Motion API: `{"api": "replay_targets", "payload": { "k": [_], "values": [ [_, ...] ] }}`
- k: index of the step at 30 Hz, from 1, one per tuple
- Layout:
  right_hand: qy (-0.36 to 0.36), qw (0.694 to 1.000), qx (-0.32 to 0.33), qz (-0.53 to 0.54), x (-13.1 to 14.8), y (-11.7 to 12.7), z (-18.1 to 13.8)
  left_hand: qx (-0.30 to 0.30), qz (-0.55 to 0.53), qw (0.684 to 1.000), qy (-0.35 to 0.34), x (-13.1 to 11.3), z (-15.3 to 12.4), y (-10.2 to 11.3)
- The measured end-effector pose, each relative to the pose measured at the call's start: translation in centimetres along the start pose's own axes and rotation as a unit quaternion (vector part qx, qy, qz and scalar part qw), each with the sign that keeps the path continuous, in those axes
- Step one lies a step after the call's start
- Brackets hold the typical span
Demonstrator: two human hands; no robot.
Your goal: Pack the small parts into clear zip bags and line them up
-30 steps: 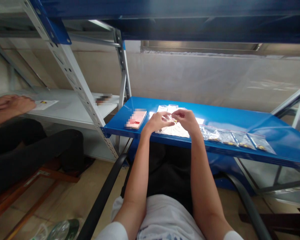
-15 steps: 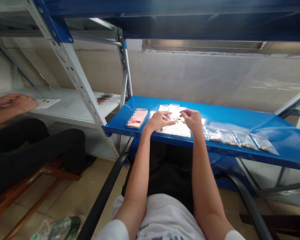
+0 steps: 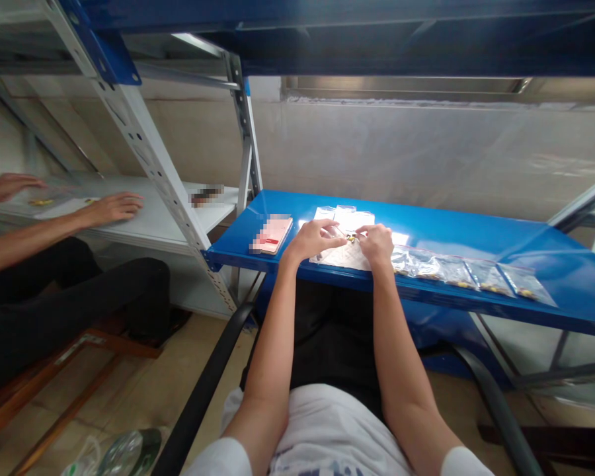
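In the middle of the frame, small yellow and black pieces (image 3: pixel 351 238) are between the 2 hands, at a white sheet (image 3: pixel 344 258) on the blue desk (image 3: pixel 456 228). The left hand (image 3: pixel 316 240) has its grip spread, the thumb apart from the fingers. The right hand (image 3: pixel 375 245) bends its fingers beside the pieces; whether its grip pinches 1 of them, I cannot tell. Toward the right of the frame, clear bags (image 3: pixel 490 276) lie in a row.
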State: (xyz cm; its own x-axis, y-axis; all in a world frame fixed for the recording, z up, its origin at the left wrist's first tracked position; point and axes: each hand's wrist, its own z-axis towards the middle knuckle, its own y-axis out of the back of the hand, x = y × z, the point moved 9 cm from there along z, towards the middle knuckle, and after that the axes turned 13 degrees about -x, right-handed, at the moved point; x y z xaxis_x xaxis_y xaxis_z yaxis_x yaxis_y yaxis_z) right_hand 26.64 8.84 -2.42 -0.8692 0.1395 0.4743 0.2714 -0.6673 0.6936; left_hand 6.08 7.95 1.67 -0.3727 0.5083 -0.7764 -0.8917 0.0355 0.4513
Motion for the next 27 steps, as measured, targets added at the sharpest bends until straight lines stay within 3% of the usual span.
{"api": "replay_targets", "payload": {
  "k": [8, 13, 17, 20, 27],
  "values": [
    [0.005, 1.000, -0.022, -0.003, 0.4, 0.5, 0.0, -0.002, -0.001, 1.000, 0.003, 0.4, 0.0, 0.3],
    [0.012, 0.988, -0.049, 0.148, 1.9, 3.8, 0.6, 0.005, -0.001, 1.000, 0.001, 0.1, 0.0, 0.2],
    [0.024, 0.954, 0.030, 0.296, 4.6, 6.0, 0.3, 0.009, -0.015, 1.000, 0.000, -0.1, 0.1, -0.1],
    [0.054, 0.943, 0.099, 0.314, 6.7, 6.6, -0.6, 0.018, -0.039, 0.999, -0.014, -0.3, 0.2, -0.4],
    [0.113, 0.951, 0.086, 0.274, 8.8, 6.7, -1.3, 0.025, -0.056, 0.997, -0.040, -0.9, 0.1, -0.2]
  ]
}}
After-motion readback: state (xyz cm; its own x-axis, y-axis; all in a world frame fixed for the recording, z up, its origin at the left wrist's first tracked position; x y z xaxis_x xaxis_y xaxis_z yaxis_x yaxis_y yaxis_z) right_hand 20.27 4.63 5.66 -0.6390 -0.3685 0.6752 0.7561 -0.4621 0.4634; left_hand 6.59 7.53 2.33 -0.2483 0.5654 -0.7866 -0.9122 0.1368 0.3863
